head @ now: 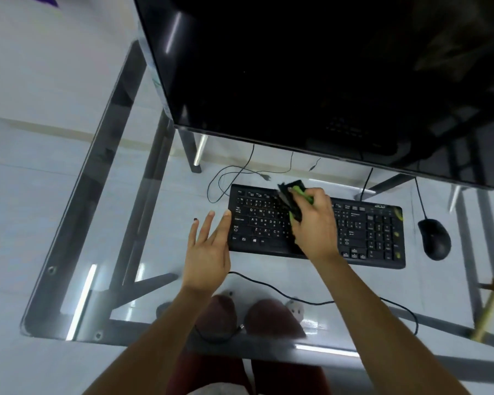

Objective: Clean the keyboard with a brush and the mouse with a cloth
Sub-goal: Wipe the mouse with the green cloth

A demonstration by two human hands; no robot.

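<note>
- Squarely, the keyboard (317, 229) lay flat on the glass desk (77, 252), across its middle, a little nearer the right edge than the left, with the dark monitor (311, 75) looming over the desk's far edge behind it.
- You held the brush (292, 199), a black and green one, in your right hand (315, 223), fingers curled round its handle, with the head over the upper middle rows of keys; whether the bristles touched the keys could not be told.
- Your left hand (208, 252) hovered just beside the keyboard's left end, fingers straight and spread, gripping nothing; the fingertips looked to be at or almost at the keyboard's edge, though contact was not certain.
- The mouse (435, 239) sat on the desk just beyond the keyboard's right end, towards the right edge, apart from it and untouched, its cable running back towards the monitor.
- No cloth showed anywhere in view.
- By my reading, you were in the brushing step, and the mouse step had not begun.
- The next move called for steady strokes along the key rows, working out to both ends, with your left hand pressing the keyboard so that it would not slide on the glass.
- Loose cables (228, 178) trailed beyond the keyboard's far left corner, and another crossed near the desk's near edge.
</note>
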